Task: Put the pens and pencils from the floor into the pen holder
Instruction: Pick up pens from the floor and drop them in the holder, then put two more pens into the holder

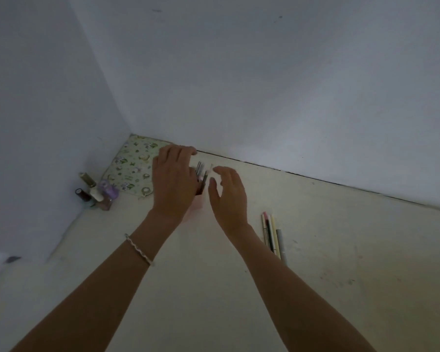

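Left hand [174,179] looks cupped round the pink pen holder [194,208] near the floor's [341,275] back edge, probably steadying it, while the right hand [229,193] hovers beside it, fingers spread, holding nothing, with leftover pens [272,235] lying further right.

floor [315,288]: matt, scuffed | mat [130,163]: printed cloth | bottles [97,193]: glossy

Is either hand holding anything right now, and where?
Left hand covers the pink pen holder; a grip cannot be told. Right hand is open, empty.
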